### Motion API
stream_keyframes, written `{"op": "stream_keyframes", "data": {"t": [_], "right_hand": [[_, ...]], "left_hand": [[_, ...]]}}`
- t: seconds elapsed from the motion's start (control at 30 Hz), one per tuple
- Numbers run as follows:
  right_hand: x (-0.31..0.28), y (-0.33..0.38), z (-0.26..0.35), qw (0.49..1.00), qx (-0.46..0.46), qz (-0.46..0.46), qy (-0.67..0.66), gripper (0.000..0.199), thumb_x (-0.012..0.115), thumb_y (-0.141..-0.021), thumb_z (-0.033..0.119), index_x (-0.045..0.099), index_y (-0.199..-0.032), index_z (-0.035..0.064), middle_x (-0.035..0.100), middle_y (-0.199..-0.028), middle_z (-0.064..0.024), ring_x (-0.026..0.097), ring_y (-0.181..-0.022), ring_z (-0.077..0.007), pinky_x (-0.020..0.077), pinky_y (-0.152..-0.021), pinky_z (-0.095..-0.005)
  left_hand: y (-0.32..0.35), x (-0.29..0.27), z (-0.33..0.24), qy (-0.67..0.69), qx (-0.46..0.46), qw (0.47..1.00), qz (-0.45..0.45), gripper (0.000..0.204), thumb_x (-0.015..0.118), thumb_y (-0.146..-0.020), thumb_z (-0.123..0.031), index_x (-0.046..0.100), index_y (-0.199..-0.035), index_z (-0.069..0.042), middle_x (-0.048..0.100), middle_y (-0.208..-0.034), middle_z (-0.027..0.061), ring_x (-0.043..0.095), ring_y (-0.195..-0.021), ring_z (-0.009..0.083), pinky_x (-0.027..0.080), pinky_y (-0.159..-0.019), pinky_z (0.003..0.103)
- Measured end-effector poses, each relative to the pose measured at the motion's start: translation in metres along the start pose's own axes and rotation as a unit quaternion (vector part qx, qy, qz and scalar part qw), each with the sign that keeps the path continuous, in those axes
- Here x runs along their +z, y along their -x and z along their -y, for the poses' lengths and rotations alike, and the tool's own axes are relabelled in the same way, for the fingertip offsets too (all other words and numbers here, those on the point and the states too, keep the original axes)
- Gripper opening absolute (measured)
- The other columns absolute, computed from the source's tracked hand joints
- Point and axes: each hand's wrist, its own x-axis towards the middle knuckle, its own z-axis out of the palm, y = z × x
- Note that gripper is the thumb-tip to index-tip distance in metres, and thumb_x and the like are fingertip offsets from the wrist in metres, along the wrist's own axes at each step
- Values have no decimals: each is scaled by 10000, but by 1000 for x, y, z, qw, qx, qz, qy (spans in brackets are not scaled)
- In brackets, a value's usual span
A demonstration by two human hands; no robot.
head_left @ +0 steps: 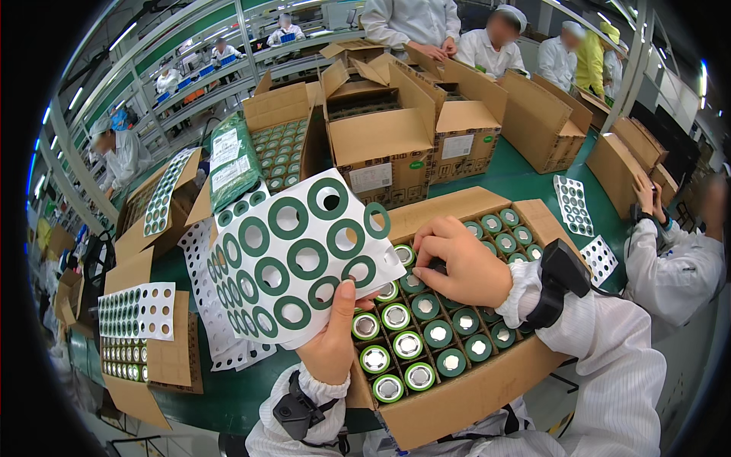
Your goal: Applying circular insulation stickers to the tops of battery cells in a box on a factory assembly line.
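Note:
My left hand [330,343] grips the lower edge of a white sheet of green ring stickers [282,247], thumb on top. One ring [377,220] juts past the sheet's right edge. Below and to the right stands an open cardboard box [472,397] with cylindrical battery cells upright in a divider grid. Cells in its left columns, such as this bare-topped cell [407,345], show silver tops with bright green rims. Further right, cells such as this ringed cell [438,333] carry dark green rings. My right hand [464,263] bends over the box, fingers pinched at a cell top; its fingertips are partly hidden.
More open cartons [381,145] line the back of the green table [525,171]. A green plastic packet [234,164] leans against a cell-filled box. Used sticker sheets [217,335] lie at left, others [575,206] at right. A co-worker's hands [647,196] touch a carton at far right.

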Motion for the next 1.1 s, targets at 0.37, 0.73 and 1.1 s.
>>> {"op": "stream_keyframes", "data": {"t": [0.37, 0.73, 1.1], "right_hand": [[2, 4, 31, 940, -183, 30, 286, 332, 647, -691, 344, 588, -621, 25, 510, -847, -46, 470, -802, -183, 384, -730, -301], [2, 7, 30, 937, -174, 22, 302, 394, 592, -745, 408, 599, -667, 21, 493, -883, -43, 458, -811, -169, 374, -733, -286], [5, -1, 20, 974, -109, -19, 198, 274, 609, -773, 292, 604, -800, 20, 536, -880, -65, 504, -842, -227, 408, -762, -326]], "left_hand": [[2, 1, 1, -20, -18, 998, -48, 118, 518, -876, -50, 559, -902, 57, 620, -797, 98, 573, -616, 143, 472, -561, 243], [4, 2, 5, -8, 3, 999, -48, 220, 547, -866, -94, 504, -1007, 69, 596, -901, 122, 602, -652, 196, 494, -548, 272], [0, 6, -5, 17, 4, 999, -45, 127, 543, -866, -59, 553, -920, 55, 611, -839, 94, 581, -648, 149, 476, -576, 245]]}}
